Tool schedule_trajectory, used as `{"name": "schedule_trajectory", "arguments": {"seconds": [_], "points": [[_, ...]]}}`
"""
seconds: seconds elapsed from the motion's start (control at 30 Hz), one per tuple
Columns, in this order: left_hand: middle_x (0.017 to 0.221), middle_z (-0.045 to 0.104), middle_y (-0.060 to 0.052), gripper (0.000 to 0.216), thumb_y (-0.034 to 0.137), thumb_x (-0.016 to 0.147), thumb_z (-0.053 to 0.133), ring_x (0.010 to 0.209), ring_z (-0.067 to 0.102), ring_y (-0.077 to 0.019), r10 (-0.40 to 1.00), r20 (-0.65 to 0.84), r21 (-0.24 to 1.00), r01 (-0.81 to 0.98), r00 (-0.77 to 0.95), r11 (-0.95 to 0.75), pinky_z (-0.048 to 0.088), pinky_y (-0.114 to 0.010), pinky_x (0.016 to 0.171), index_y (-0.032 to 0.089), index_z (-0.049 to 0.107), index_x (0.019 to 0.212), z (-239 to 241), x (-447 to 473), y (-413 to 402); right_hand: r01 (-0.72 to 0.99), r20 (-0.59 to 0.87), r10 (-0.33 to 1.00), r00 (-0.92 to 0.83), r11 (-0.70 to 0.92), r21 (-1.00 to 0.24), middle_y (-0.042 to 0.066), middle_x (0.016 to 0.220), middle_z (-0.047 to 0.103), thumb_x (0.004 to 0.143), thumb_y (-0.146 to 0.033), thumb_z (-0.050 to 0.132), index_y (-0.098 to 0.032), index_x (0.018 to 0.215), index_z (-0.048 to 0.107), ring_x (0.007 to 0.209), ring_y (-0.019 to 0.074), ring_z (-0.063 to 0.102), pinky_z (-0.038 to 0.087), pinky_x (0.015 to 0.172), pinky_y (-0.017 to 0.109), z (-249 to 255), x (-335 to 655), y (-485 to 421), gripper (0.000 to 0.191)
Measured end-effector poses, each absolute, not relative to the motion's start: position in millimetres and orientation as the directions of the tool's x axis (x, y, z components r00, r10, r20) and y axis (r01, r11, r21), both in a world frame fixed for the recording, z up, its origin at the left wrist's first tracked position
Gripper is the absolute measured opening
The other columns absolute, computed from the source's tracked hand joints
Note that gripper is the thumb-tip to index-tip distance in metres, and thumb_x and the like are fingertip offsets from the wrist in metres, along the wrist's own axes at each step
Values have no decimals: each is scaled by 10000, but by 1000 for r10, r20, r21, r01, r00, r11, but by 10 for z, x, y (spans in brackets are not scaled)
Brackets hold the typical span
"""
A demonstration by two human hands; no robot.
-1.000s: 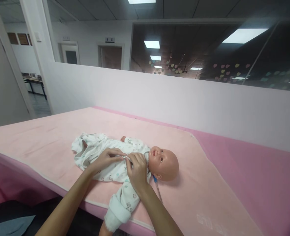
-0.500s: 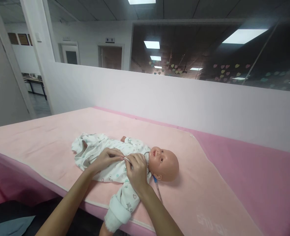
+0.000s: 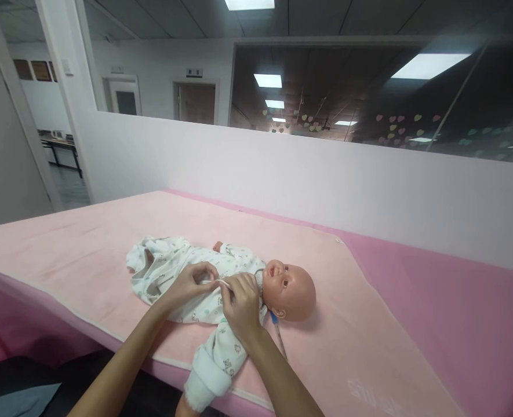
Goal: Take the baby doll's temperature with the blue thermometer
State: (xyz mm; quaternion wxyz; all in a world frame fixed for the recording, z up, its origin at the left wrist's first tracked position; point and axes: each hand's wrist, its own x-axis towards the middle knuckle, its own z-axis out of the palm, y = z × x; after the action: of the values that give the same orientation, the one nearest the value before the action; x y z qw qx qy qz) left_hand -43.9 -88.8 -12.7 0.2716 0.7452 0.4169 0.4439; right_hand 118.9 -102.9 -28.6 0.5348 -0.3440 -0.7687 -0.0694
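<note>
A baby doll (image 3: 291, 289) lies on its back on a pink blanket (image 3: 108, 243), head to the right. It wears a white printed romper (image 3: 169, 272). My left hand (image 3: 186, 285) rests on the doll's chest, fingers pinched on the romper's front edge. My right hand (image 3: 241, 306) is right beside it, near the doll's neck, and its fingers are closed on the same strip of fabric. One sleeve with a thick white cuff (image 3: 204, 379) hangs over the near edge of the table.
A darker pink cover (image 3: 456, 289) shows under the blanket at the right. A white partition wall (image 3: 326, 174) with glass above runs behind the table. A thin rod with a blue tip (image 3: 277, 333) lies by the doll's head. An open doorway is at far left.
Both hands have shifted slightly upward on the doll's chest while keeping their pinch on the romper's front. The doll has not moved.
</note>
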Motion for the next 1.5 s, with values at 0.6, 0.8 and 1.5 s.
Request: {"name": "schedule_trajectory", "arguments": {"seconds": [0.6, 0.8, 1.5], "points": [[1050, 638, -98, 307, 472, 764, 569, 1063, 527, -278, 909, 404, 779, 480, 105, -402, 443, -336, 847, 191, 645, 862, -381, -887, -1070, 605, 882, 453, -132, 742, -291, 30, 689, 574, 866, -244, 444, -199, 715, 548, 687, 167, 508, 371, 665, 307, -269, 1205, -1039, 189], [653, 621, -18, 343, 485, 756, 567, 545, 517, -139, 932, 360, 828, 475, -45, -297, 362, -212, 461, 159, 654, 816, -376, -844, -1073, 587, 876, 463, -135, 750, -305, 34, 699, 585, 866, -235, 442, -196, 720, 550, 693, 170, 508, 370, 675, 312, -267, 1209, -1040, 186], [920, 703, -95, 346, 482, 693, 642, 1107, 507, -334, 951, 298, 821, 484, 89, -302, 406, -391, 894, 201, 727, 877, -311, -922, -1107, 593, 857, 496, -140, 735, -328, 28, 687, 580, 864, -235, 456, -189, 710, 537, 683, 164, 493, 356, 683, 306, -282, 1208, -1017, 180]]}}
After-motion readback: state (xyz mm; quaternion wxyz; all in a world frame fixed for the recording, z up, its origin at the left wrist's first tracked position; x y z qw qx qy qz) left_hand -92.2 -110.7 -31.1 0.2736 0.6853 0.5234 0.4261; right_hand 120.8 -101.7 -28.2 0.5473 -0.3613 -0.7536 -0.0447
